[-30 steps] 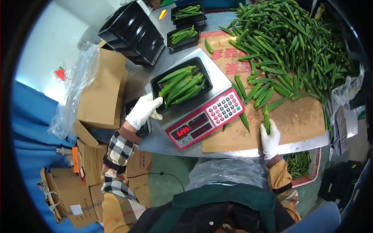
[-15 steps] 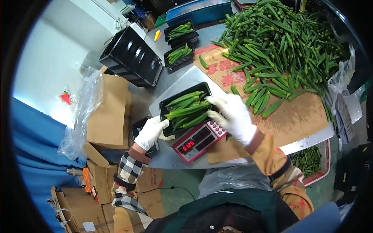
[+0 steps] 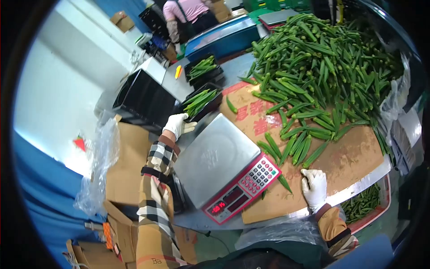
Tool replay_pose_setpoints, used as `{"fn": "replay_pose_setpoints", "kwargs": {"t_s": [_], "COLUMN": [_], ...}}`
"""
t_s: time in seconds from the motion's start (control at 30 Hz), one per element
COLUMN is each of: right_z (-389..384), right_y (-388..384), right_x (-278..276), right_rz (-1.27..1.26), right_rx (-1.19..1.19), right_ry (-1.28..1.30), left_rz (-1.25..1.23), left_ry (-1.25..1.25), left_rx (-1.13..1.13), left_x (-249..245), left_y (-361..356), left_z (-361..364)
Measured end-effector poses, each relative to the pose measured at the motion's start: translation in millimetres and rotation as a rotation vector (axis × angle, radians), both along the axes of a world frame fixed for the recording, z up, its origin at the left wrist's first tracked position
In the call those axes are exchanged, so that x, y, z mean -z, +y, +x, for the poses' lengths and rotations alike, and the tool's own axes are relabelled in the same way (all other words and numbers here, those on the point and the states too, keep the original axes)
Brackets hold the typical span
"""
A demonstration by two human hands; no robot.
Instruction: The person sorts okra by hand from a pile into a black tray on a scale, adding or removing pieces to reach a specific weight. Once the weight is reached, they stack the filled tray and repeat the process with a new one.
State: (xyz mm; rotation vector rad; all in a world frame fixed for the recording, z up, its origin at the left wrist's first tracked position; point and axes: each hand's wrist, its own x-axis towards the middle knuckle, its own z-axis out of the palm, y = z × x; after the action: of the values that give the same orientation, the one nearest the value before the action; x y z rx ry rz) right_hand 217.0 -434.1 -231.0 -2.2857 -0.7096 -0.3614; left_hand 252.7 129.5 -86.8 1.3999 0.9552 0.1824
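Note:
My left hand, in a white glove, is at the near edge of a black tray of okra, its thumb and fingers apart. Behind that tray is a second black tray of okra. My right hand, also gloved in white, rests on the cardboard sheet with its fingers curled in and nothing showing in them. Between my hands lies a red and white digital scale with a steel plate and lit red digits. Several loose okra pods are near its keypad side.
A large heap of okra covers the back right of the table. A stack of black trays and an open cardboard box are at the left. Below the right edge sits a crate of okra. A person stands at the back.
The okra tray that both hands held over the scale has left it; a tray is now by my left hand at the back left. My right hand has dropped to the cardboard, fingers curled.

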Motion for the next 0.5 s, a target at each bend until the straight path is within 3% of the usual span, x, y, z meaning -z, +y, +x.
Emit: {"fn": "replay_pose_setpoints", "kwargs": {"t_s": [0.2,0.27,0.4,0.5], "right_z": [3.3,3.0,3.0,1.9], "right_y": [-2.2,-1.7,-2.3,-2.5], "right_x": [4.0,3.7,5.1,0.3], "right_rz": [-0.001,-0.011,0.004,0.004], "right_rx": [0.005,0.001,-0.004,-0.002], "right_ry": [-0.003,0.0,-0.014,0.011], "left_rz": [-0.024,0.331,0.554,0.787], "left_ry": [0.037,0.109,-0.155,-0.194], "left_rx": [-0.156,-0.238,-0.159,0.006], "left_x": [57.4,22.9,0.8,-8.1], "left_y": [97.8,45.2,6.1,-26.8], "left_z": [65.5,52.3,4.5,-62.2]}}
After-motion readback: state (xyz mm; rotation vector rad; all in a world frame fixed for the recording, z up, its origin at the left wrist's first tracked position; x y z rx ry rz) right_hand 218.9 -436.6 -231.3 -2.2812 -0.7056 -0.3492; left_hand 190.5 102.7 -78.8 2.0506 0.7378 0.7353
